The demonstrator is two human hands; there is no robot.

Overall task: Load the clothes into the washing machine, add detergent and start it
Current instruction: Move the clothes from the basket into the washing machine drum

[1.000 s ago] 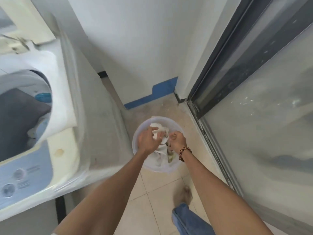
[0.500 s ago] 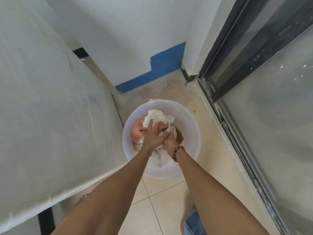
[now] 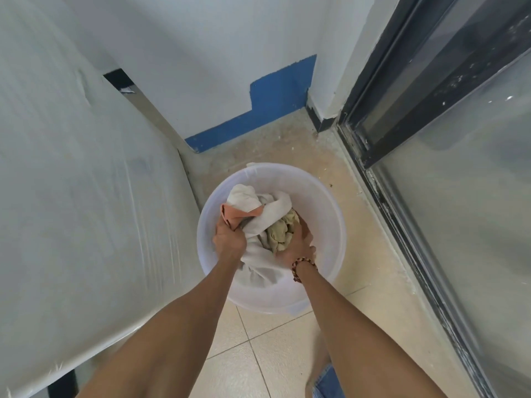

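Beaded bracelet, blue jeans

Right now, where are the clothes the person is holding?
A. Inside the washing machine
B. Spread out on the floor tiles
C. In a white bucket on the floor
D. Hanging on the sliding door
C: both hands, left hand and right hand, clutch the bundle of clothes inside the white bucket, which stands on the tiled floor.

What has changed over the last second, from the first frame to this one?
Both hands went deeper into the bucket and spread apart: the left hand and right hand now bunch the clothes from either side. The view dipped; the washer's open top is out of frame. The bucket stays on the floor.
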